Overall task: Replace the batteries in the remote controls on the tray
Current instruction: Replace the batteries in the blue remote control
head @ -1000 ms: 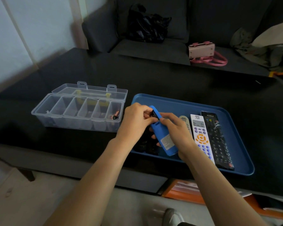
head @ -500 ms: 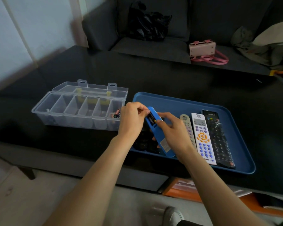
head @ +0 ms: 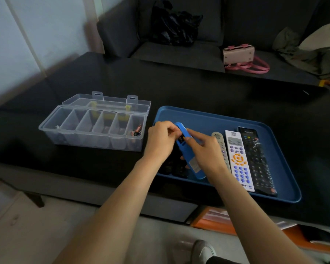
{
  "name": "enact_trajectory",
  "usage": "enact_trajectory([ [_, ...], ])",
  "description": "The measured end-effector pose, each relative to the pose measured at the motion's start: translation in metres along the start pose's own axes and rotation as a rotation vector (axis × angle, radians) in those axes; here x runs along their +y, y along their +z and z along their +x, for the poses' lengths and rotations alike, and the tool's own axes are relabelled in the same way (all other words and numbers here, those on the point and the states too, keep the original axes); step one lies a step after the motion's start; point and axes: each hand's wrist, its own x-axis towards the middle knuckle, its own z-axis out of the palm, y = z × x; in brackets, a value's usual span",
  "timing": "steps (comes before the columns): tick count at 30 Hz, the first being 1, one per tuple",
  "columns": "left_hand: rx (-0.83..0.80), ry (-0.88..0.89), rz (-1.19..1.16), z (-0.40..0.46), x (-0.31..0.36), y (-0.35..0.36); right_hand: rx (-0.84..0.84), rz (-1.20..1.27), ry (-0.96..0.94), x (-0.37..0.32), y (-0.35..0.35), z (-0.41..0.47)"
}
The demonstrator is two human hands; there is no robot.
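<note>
The fingers [head: 176, 131] of the left hand [head: 161, 142] are pinched closed at the open battery bay of the blue remote [head: 189, 155]; whether they grip a battery cannot be told, since only a small dark item shows in the bay. The fingers [head: 191, 141] of the right hand [head: 208, 153] are closed around the remote body, holding it tilted, back side up, with its near end low over the tray [head: 286, 195]. This hold probably serves to steady the body while the left hand works the cell, and to keep the bay facing the person.

The remote is a slim blue bar with a rounded far end. A pale label sits on the back, toward the near end. The bay lies near the far end, between the two sets of fingers.

Below the hands, dark objects lie in the tray; they are too dim to identify. Just right of the right hand, three remotes lie flat, side by side: a grey remote [head: 220, 143], a white remote [head: 239, 161] with orange and purple keys, and a black remote [head: 255, 161]. Judging from this layout, these await their turn.

Left of the left hand, a clear box [head: 91, 126] stands open on the desk [head: 198, 88], with batteries [head: 137, 130] in the compartment nearest the hand, within short reach.
</note>
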Motion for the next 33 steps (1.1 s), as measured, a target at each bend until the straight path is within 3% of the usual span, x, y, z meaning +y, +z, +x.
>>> enact_trajectory([
  [5, -0.006, 0.105, 0.038, 0.001, 0.002, -0.003, -0.058, 0.262, 0.127, -0.006, -0.005, -0.003],
  [9, 0.033, 0.227, 0.126, 0.000, 0.005, -0.006, -0.107, 0.393, 0.104, -0.004, -0.014, -0.002],
  [12, 0.057, 0.194, 0.126, 0.001, 0.005, -0.008, -0.177, 0.393, 0.052, -0.004, -0.019, -0.003],
  [15, -0.005, 0.094, -0.042, 0.003, 0.005, -0.012, -0.240, 0.385, 0.062, -0.009, -0.024, -0.006],
  [27, 0.034, 0.214, 0.002, -0.006, 0.013, -0.020, -0.178, 0.407, 0.077, -0.015, -0.024, -0.007],
  [33, 0.049, 0.138, -0.102, -0.005, 0.014, -0.019, -0.131, 0.317, 0.009, -0.012, -0.020, -0.006],
])
